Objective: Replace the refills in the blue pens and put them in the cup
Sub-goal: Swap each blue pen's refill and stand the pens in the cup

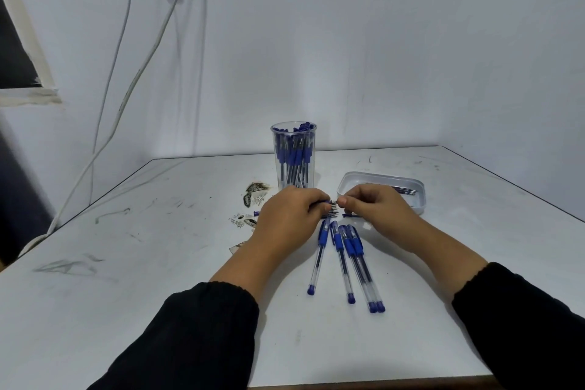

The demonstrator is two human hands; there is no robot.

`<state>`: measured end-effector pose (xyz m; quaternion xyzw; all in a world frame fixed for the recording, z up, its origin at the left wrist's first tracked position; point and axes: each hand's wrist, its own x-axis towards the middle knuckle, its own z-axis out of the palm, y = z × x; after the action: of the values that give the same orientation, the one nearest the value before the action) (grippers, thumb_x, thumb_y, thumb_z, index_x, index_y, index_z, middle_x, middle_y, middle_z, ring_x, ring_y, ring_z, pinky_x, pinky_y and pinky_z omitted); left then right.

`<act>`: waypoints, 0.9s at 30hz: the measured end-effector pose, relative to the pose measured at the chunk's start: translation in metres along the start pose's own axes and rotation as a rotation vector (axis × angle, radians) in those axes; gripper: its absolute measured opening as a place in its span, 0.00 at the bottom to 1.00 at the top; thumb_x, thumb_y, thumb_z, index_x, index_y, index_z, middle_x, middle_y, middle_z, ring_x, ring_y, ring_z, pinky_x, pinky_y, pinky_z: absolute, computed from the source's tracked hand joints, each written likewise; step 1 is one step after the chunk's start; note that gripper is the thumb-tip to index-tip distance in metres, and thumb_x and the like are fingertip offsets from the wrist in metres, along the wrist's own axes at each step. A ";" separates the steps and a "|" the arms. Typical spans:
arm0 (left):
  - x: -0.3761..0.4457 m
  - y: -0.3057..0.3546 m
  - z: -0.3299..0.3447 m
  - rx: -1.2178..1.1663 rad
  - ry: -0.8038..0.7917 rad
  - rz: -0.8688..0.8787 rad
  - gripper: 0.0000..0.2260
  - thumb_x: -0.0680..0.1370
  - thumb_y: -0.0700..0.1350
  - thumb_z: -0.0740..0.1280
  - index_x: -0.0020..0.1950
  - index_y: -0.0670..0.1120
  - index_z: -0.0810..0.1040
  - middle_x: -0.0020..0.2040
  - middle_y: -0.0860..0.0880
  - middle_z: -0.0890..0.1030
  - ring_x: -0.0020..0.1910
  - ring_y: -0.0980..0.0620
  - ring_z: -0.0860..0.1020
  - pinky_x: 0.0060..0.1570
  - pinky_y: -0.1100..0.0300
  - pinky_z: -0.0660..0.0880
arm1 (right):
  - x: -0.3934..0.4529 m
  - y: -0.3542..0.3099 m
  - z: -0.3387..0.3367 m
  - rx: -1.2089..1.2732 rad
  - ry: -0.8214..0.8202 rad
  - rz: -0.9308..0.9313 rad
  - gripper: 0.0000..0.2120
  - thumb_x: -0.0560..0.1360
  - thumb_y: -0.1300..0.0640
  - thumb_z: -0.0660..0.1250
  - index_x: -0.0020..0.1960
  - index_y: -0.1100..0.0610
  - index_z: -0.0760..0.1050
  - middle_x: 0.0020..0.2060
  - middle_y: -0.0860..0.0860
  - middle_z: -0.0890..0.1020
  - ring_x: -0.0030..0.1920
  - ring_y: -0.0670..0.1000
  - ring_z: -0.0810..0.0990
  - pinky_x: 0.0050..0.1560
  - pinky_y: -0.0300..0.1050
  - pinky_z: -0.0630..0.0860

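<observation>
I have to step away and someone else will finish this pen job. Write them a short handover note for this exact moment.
Left hand: closed on a pen part, mostly hidden.
Right hand: pinching a small piece against it at the centre; what it is can't be told.
Cup: at the back, already full of blue pens.
Tray: right of the cup, holds a few refills.
Four pens: lying on the table in front of the hands.
Left: finish the pen in hand, then the four, all into the cup.
</observation>
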<state>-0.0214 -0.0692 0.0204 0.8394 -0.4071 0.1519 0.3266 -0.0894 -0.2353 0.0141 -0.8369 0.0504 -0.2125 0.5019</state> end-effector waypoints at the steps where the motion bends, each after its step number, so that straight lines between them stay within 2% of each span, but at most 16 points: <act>1: 0.000 0.000 0.000 -0.005 0.004 -0.003 0.09 0.78 0.50 0.64 0.55 0.53 0.81 0.44 0.55 0.79 0.47 0.57 0.72 0.45 0.60 0.70 | 0.000 0.000 0.000 0.020 -0.005 -0.001 0.07 0.75 0.56 0.70 0.45 0.61 0.81 0.38 0.55 0.83 0.41 0.50 0.80 0.53 0.50 0.78; 4: 0.000 0.000 0.000 -0.022 0.003 -0.015 0.09 0.78 0.50 0.64 0.55 0.53 0.81 0.45 0.53 0.80 0.47 0.56 0.73 0.45 0.59 0.70 | -0.001 -0.001 -0.001 0.062 -0.028 -0.006 0.07 0.75 0.57 0.70 0.45 0.61 0.81 0.37 0.52 0.82 0.41 0.49 0.79 0.48 0.43 0.76; 8: 0.001 0.000 -0.001 0.006 -0.003 -0.021 0.09 0.78 0.51 0.64 0.56 0.53 0.81 0.45 0.51 0.80 0.47 0.54 0.73 0.45 0.57 0.71 | -0.001 -0.001 -0.002 0.169 -0.051 0.003 0.02 0.74 0.62 0.70 0.46 0.59 0.81 0.40 0.53 0.84 0.42 0.48 0.81 0.50 0.42 0.78; 11: 0.000 0.002 -0.001 0.006 0.006 -0.006 0.10 0.79 0.50 0.64 0.56 0.52 0.81 0.45 0.51 0.80 0.48 0.54 0.73 0.45 0.57 0.70 | -0.001 -0.003 0.000 0.118 -0.051 0.021 0.08 0.77 0.53 0.67 0.45 0.56 0.82 0.38 0.50 0.85 0.37 0.39 0.80 0.41 0.30 0.74; 13: 0.000 0.003 -0.001 0.003 0.005 -0.002 0.10 0.78 0.50 0.64 0.56 0.51 0.82 0.45 0.50 0.80 0.48 0.53 0.73 0.45 0.57 0.71 | -0.001 -0.003 0.000 0.082 -0.046 0.014 0.08 0.77 0.53 0.67 0.44 0.55 0.82 0.38 0.50 0.85 0.38 0.41 0.81 0.43 0.33 0.74; 15: -0.001 0.003 -0.001 0.007 0.000 -0.002 0.10 0.78 0.50 0.64 0.56 0.51 0.81 0.45 0.50 0.80 0.49 0.53 0.73 0.46 0.56 0.71 | -0.001 -0.001 -0.002 0.110 -0.063 0.001 0.02 0.75 0.60 0.70 0.47 0.56 0.82 0.40 0.52 0.85 0.42 0.46 0.82 0.49 0.41 0.78; 17: -0.001 0.002 -0.001 0.015 0.004 0.003 0.09 0.78 0.50 0.64 0.55 0.52 0.81 0.43 0.51 0.79 0.48 0.54 0.72 0.45 0.56 0.71 | -0.001 0.000 -0.003 0.156 -0.083 -0.005 0.10 0.72 0.65 0.72 0.51 0.56 0.80 0.41 0.52 0.84 0.43 0.49 0.82 0.51 0.46 0.78; 18: -0.001 0.003 -0.001 0.013 0.006 -0.001 0.09 0.78 0.50 0.64 0.55 0.52 0.81 0.42 0.52 0.78 0.47 0.54 0.72 0.45 0.56 0.70 | -0.001 0.000 -0.003 0.164 -0.086 -0.002 0.11 0.72 0.65 0.72 0.52 0.55 0.79 0.42 0.52 0.84 0.43 0.49 0.82 0.51 0.46 0.78; 20: -0.001 0.003 -0.001 0.009 0.009 -0.010 0.09 0.78 0.50 0.64 0.55 0.52 0.81 0.43 0.52 0.78 0.46 0.54 0.72 0.45 0.56 0.71 | -0.002 -0.001 -0.003 0.147 -0.077 0.017 0.05 0.75 0.59 0.70 0.51 0.55 0.80 0.42 0.51 0.85 0.42 0.44 0.82 0.47 0.39 0.77; 22: 0.000 0.003 -0.001 0.019 0.008 -0.013 0.10 0.79 0.50 0.64 0.55 0.52 0.81 0.44 0.50 0.79 0.47 0.53 0.73 0.45 0.56 0.72 | -0.001 -0.002 0.000 0.070 -0.056 0.037 0.09 0.78 0.52 0.66 0.47 0.56 0.82 0.39 0.51 0.85 0.37 0.39 0.79 0.41 0.32 0.73; 24: 0.000 0.003 -0.001 0.029 0.003 -0.010 0.10 0.78 0.50 0.64 0.56 0.52 0.81 0.45 0.50 0.80 0.47 0.53 0.73 0.46 0.55 0.72 | -0.001 0.000 0.001 0.024 -0.042 0.036 0.10 0.78 0.52 0.66 0.46 0.57 0.83 0.38 0.52 0.85 0.37 0.41 0.78 0.43 0.33 0.74; 26: -0.001 0.003 -0.001 0.043 0.002 0.001 0.10 0.79 0.50 0.64 0.56 0.51 0.81 0.46 0.50 0.80 0.48 0.54 0.73 0.46 0.56 0.72 | -0.001 0.000 -0.001 0.073 -0.052 0.021 0.04 0.75 0.58 0.70 0.48 0.56 0.82 0.40 0.53 0.85 0.41 0.46 0.81 0.49 0.40 0.77; 27: -0.001 0.003 -0.001 0.048 0.003 0.004 0.10 0.79 0.50 0.64 0.56 0.51 0.81 0.45 0.51 0.80 0.48 0.54 0.73 0.45 0.56 0.71 | -0.001 0.001 -0.003 0.124 -0.059 0.019 0.06 0.73 0.61 0.72 0.50 0.56 0.82 0.41 0.53 0.85 0.44 0.49 0.83 0.52 0.42 0.78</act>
<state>-0.0244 -0.0698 0.0218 0.8459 -0.4045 0.1635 0.3068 -0.0911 -0.2376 0.0141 -0.8096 0.0301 -0.1857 0.5560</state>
